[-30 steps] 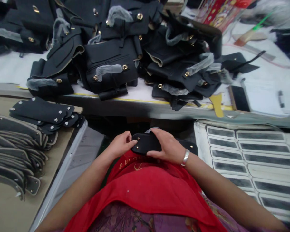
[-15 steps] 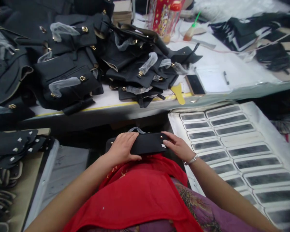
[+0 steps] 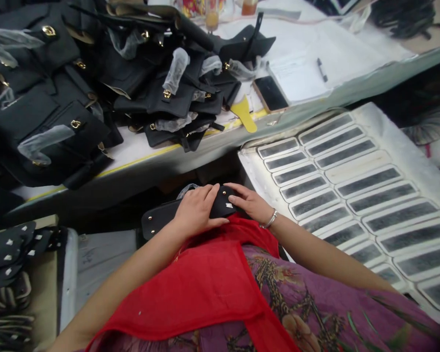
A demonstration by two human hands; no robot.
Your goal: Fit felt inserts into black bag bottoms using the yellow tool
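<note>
A long black leather piece [image 3: 157, 219] with small metal studs lies across my lap, over a red cloth [image 3: 201, 278]. My left hand [image 3: 198, 211] rests flat on its middle, fingers together and pressing down. My right hand [image 3: 250, 203] touches its right end with fingers stretched out; a silver bracelet circles that wrist. Part of the piece is hidden under both hands.
A heap of black bag parts [image 3: 58, 98] with gold clasps covers the white bench [image 3: 139, 146]. A phone [image 3: 271, 93], a yellow scraper [image 3: 245, 115] and a pen [image 3: 321, 69] lie there. A board of dark strips [image 3: 352, 186] sits at right; studded pieces [image 3: 11, 249] stack at left.
My view has swung right and down. My left hand slid from the piece's left end to its middle; my right hand moved to the right end. The piece shifted left.
</note>
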